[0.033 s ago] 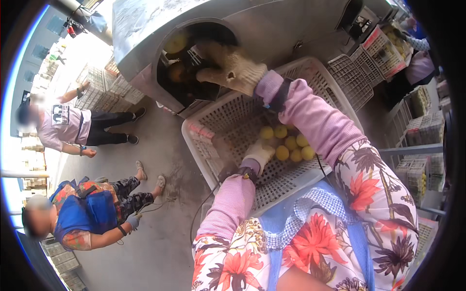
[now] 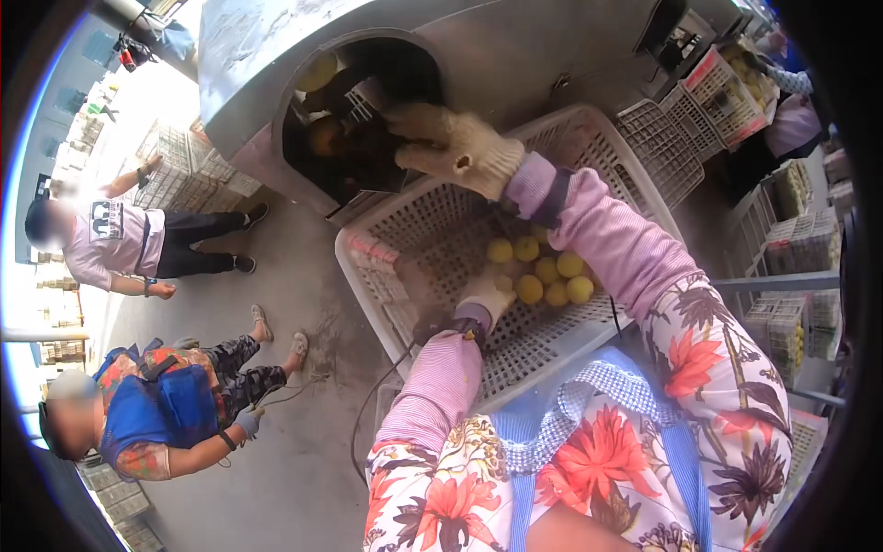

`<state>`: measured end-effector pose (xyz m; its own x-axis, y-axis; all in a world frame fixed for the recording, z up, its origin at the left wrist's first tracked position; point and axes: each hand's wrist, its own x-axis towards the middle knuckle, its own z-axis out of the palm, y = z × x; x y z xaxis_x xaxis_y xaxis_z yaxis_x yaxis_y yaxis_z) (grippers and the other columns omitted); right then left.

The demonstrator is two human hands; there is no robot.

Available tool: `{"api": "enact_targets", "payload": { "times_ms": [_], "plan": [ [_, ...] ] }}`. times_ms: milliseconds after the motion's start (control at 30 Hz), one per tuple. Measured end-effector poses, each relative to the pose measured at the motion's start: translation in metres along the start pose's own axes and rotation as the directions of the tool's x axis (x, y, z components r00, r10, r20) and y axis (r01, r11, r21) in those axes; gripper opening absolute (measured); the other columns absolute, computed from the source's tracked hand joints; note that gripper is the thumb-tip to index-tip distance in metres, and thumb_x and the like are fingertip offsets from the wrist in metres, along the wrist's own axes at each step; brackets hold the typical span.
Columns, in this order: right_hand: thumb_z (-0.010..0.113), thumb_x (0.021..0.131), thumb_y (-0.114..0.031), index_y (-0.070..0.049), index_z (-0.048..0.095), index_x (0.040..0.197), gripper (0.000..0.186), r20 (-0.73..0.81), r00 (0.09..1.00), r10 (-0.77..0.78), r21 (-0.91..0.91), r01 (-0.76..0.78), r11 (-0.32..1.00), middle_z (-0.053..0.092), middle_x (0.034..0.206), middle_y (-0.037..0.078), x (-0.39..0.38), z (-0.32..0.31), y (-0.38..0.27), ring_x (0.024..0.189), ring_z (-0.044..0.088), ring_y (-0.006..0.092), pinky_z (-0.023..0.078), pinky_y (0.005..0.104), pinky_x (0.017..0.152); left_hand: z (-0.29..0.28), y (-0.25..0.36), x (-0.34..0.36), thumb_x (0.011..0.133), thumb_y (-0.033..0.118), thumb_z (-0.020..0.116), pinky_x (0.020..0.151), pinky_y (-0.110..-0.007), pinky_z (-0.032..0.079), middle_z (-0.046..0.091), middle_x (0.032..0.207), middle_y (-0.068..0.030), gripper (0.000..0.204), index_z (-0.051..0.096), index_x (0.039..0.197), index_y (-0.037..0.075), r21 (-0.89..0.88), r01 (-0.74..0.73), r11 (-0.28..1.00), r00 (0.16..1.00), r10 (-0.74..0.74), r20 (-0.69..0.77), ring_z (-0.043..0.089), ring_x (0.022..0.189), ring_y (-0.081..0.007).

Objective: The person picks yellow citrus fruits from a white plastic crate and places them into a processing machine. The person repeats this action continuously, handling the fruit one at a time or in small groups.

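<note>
My right hand (image 2: 464, 155), in a cream knit glove with a small hole, is at the mouth of a dark round opening (image 2: 363, 120) in a grey metal machine. Its thumb and fingers are apart, the fingertips blurred, and I see nothing held in it. Yellowish round fruits (image 2: 324, 72) show inside the opening. Below it stands a white slatted plastic crate (image 2: 368, 294). Several yellow-green round fruits (image 2: 546, 270) lie in its near right part. My left hand (image 2: 487, 296), also gloved, is down in the crate beside them; its fingers are blurred and partly hidden.
The grey machine body (image 2: 515, 55) rises behind the crate. Further crates (image 2: 658, 138) stand at the right, near another worker's sleeve (image 2: 789, 83). On the left, one person in a blue vest (image 2: 166, 405) holds a cord, and another (image 2: 120, 235) stands by stacked crates (image 2: 189, 166).
My right hand has drawn back slightly to the right and down from the opening. My left hand stays low in the crate. The whole view has shifted a little.
</note>
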<state>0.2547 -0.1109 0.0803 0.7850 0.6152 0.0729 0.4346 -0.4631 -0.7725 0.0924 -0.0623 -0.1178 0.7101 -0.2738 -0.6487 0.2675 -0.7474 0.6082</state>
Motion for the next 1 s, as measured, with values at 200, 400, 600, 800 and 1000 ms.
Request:
{"api": "enact_targets", "payload": {
  "times_ms": [200,400,600,800,1000],
  "plan": [
    [0.071,0.09,-0.032,-0.01,0.05,0.151,0.068,0.309,0.896,0.32,-0.575,-0.093,0.813,0.069,0.13,0.021,-0.128,0.062,0.193,0.116,0.068,0.0381,0.054,0.0463,0.099,0.062,-0.041,0.06,0.082,0.026,0.077,0.11,-0.058,0.044,0.048,0.154,-0.015,0.087,0.036,0.16,0.027,0.442,-0.013,0.897,0.974,0.111,-0.197,0.048,0.139,-0.0439],
    [0.073,0.082,-0.031,-0.008,0.072,0.114,0.039,0.38,0.843,0.38,-0.687,-0.018,0.727,0.067,0.13,0.016,-0.145,0.086,0.266,0.118,0.066,0.0374,0.052,0.05,0.095,0.058,-0.05,0.121,0.08,0.028,0.08,0.106,-0.054,0.049,0.045,0.156,-0.0166,0.086,0.04,0.157,0.031,0.456,-0.018,0.89,0.919,0.194,-0.342,0.049,0.136,-0.0466],
    [0.083,0.079,-0.03,-0.012,0.07,0.122,0.049,0.575,0.687,0.444,-0.514,-0.119,0.849,0.074,0.113,0.013,-0.127,0.066,0.248,0.106,0.072,0.0343,0.057,0.0458,0.093,0.018,-0.051,0.143,0.082,0.026,0.081,0.102,-0.046,0.053,0.061,0.141,-0.0182,0.082,0.043,0.155,0.02,-0.02,0.217,0.976,0.92,-0.211,-0.33,0.059,0.13,-0.0372],
    [0.081,0.085,-0.028,-0.011,0.064,0.132,0.052,0.432,0.84,0.328,-0.421,-0.133,0.897,0.072,0.119,0.017,-0.132,0.067,0.261,0.11,0.07,0.037,0.055,0.0464,0.095,-0.002,-0.05,0.099,0.072,0.016,0.09,0.104,-0.041,0.054,0.067,0.131,-0.0187,0.092,0.047,0.152,0.013,-0.579,-0.163,0.799,0.908,-0.108,-0.404,0.067,0.119,-0.0366],
    [0.077,0.089,-0.026,-0.011,0.047,0.149,0.069,0.388,0.824,0.413,-0.408,-0.248,0.879,0.066,0.133,0.02,-0.15,0.048,0.261,0.119,0.066,0.0383,0.053,0.046,0.101,-0.031,-0.019,0.016,0.093,0.044,0.074,0.089,-0.048,0.061,0.07,0.118,-0.0126,0.057,0.055,0.139,0.016,-0.82,-0.483,0.307,0.838,-0.111,-0.535,0.069,0.111,-0.0325]
  ]
}}
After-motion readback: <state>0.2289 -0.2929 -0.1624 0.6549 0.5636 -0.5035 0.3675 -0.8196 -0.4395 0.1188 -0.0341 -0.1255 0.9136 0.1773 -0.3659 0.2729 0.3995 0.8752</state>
